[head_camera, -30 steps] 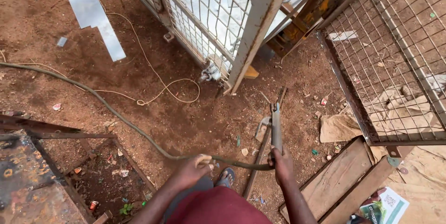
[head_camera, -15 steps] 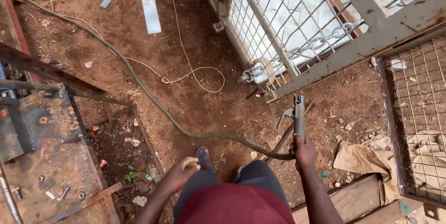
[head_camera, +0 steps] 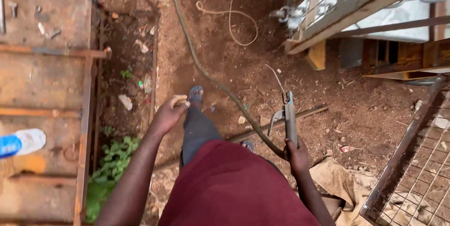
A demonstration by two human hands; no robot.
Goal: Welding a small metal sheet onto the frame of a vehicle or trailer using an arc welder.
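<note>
Right hand (head_camera: pixel 297 155) clamped round the welding electrode holder (head_camera: pixel 288 116), thin rod (head_camera: pixel 275 77) sticking out front, left hand (head_camera: pixel 168 113) curled loosely shut, empty as far as shows, cable (head_camera: pixel 201 69) trailing across red dirt

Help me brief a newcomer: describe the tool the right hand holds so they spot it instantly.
Start at the maroon shirt at the bottom; the right hand sits just beside it. From it a grey metal clamp tool points upward, a thin rod at its tip, a dark cable trailing across the dirt.

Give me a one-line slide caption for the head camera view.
Right hand grips a welding electrode holder with trailing cable; left hand loosely closed above red dirt ground.
</note>
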